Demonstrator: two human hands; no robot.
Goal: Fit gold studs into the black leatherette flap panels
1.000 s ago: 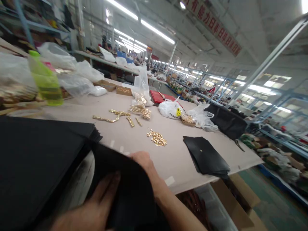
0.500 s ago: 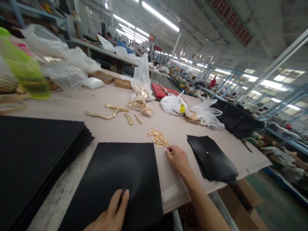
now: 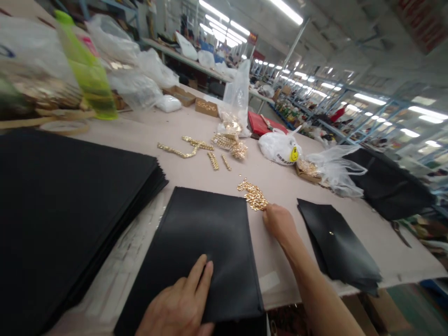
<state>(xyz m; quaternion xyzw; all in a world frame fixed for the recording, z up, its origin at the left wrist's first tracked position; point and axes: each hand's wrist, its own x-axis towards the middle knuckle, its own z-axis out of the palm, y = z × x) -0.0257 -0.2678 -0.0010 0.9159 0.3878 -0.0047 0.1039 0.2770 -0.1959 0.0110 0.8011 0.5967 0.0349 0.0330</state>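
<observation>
My left hand (image 3: 182,298) lies flat on a black leather-like sheet (image 3: 206,219), fingers stretched out, at the bottom middle of the head view. At the near right edge of a heap of small gold metal pieces (image 3: 255,196), my right hand (image 3: 280,221) has its fingers curled and closed. Its fingertips touch the heap; what they pinch, if anything, is hidden. To the right of that hand lies a small stack of black pieces (image 3: 336,245), with one gold piece (image 3: 331,233) on top.
A thick stack of black sheets (image 3: 77,196) fills the left. Farther back lie gold chain strips (image 3: 178,151), a white plastic bag (image 3: 278,146), a red folder (image 3: 257,122) and a black bag (image 3: 392,182). A green-yellow bottle (image 3: 93,74) stands at the back left.
The camera view has turned left, so things appear farther right. My right hand's fingertips have come up against the gold heap and curled more. My left hand stays on the black sheet.
</observation>
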